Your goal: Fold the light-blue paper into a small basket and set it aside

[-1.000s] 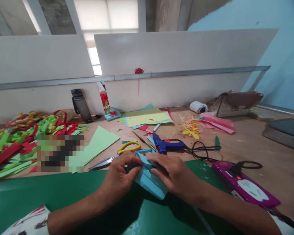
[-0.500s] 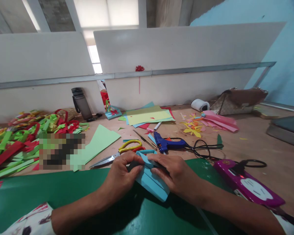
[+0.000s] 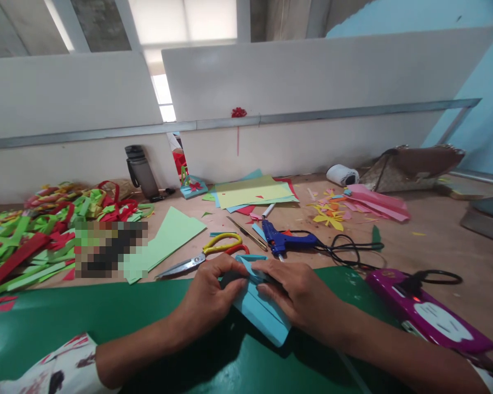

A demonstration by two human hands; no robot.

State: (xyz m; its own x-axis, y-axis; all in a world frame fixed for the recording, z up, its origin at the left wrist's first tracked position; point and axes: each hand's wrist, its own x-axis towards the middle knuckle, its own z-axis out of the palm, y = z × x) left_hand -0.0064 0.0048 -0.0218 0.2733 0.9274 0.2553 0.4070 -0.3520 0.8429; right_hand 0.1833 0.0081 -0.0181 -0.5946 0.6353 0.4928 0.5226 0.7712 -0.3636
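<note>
Between my two hands is a folded piece of light blue paper point(image 3: 262, 314), shaped like a small flat bag or box, tilted over the green mat point(image 3: 156, 350). My left hand point(image 3: 213, 293) pinches its upper left edge between thumb and fingers. On the opposite side, my right hand point(image 3: 299, 293) grips the upper right edge, its fingertips on a folded flap. The two sets of fingertips nearly meet at the fold, and part of the paper is hidden behind them. Scissors point(image 3: 205, 254) with yellow and red handles lie just beyond my left hand.
A blue glue gun point(image 3: 290, 241) with a black cable lies beyond my hands. To the right is a purple power strip point(image 3: 431, 312). Light green sheets point(image 3: 168, 241), a heap of paper strips point(image 3: 36, 246) and a grey bottle point(image 3: 142, 172) are on the left. A bag point(image 3: 414, 169) stands at the back right.
The whole view has shifted slightly, so things appear a little further right. Both hands keep their hold on the blue paper, whose lower end sits slightly lower in view.
</note>
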